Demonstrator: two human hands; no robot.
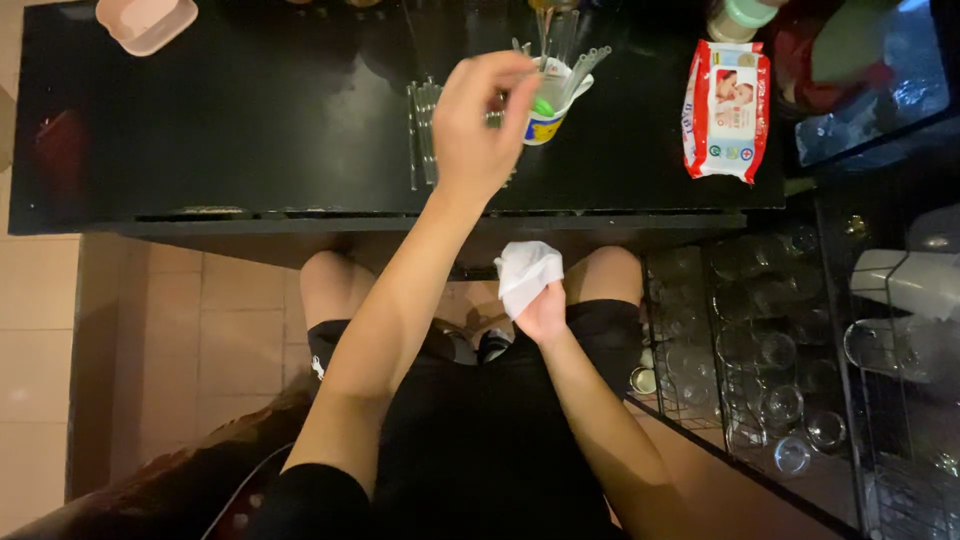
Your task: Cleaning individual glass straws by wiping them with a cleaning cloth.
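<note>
Over the black table, the left hand reaches into a cup of clear straws, fingers pinched on one to lift it. Below the edge, the right hand grips a white wipe, held ready near the lap.

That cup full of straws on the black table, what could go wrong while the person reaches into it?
The left hand reaches over the small cup, which is crowded with tall straws; a nudge might tip it. Loose straws lying on the black table could roll. The right hand pinches a white wipe below the table edge, so it can't steady the cup.
</note>
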